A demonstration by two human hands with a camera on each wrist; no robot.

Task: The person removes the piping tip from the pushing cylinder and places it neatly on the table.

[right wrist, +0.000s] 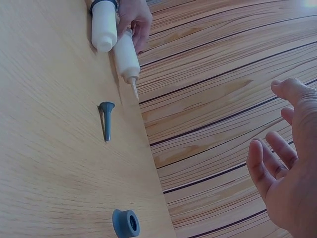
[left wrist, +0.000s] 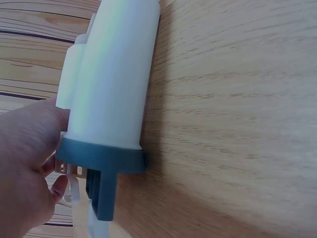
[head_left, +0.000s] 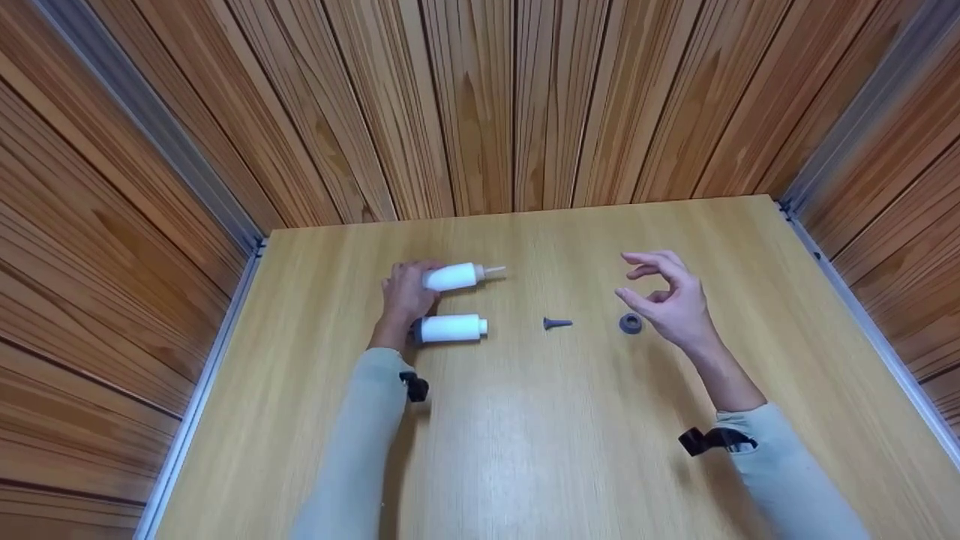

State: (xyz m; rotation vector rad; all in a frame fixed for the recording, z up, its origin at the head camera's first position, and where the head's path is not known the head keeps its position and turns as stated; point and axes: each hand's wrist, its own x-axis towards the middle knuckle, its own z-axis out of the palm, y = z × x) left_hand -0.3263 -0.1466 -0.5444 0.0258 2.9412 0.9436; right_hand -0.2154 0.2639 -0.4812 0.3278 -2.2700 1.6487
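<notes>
My left hand [head_left: 409, 292] grips the rear part of a white syringe-like tube with a pale nozzle [head_left: 452, 277], which points right. Nearer to me lies a second white tube [head_left: 452, 328], with a dark blue-grey collar and a dark handle-like end [left wrist: 105, 196] in the left wrist view; its front has a short bare stub. My right hand [head_left: 675, 300] hovers with thumb and fingers apart, holding nothing. Just below its thumb in the head view sits a dark ring-shaped cap [head_left: 631, 323]. A small dark cone-shaped nozzle [right wrist: 107, 120] lies between that cap and the tubes.
All of these lie on a light wooden table [head_left: 525, 435]. Wood-panelled walls [head_left: 480, 105] stand behind and at both sides, with metal rails [head_left: 199, 390] along the table's side edges. Each wrist wears a dark strap-on device [head_left: 414, 386].
</notes>
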